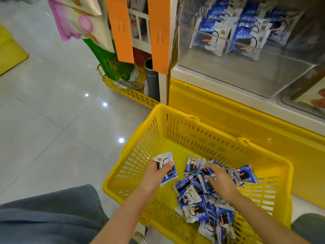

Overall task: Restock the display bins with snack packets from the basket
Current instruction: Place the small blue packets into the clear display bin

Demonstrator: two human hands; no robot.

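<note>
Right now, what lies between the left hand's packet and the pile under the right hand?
Head view: only a narrow strip of bare basket floor separates the packet in the left hand from the pile under the right hand.

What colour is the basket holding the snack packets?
The basket is bright yellow; the head view shows it.
</note>
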